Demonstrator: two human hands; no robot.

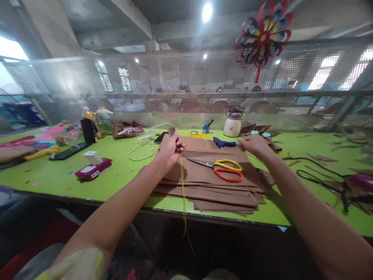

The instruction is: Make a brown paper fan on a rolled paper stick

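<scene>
The grip of the left hand (171, 147) pinches a small brown bundle (171, 131), with yellow string (183, 182) hanging below. I can't tell if the right hand (253, 144) pinches anything. Between them, scissors (228, 175) lie on brown sheets (204, 192) on the green table (122, 186).

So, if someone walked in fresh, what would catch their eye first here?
Probably the big flower-like ornament with its red tassel, at the upper right before the mesh screen. Next, the scissors, one handle yellow and one orange-red, lying on the stacked brown sheets. Then the yellow thread dangling below the left grip.
</scene>
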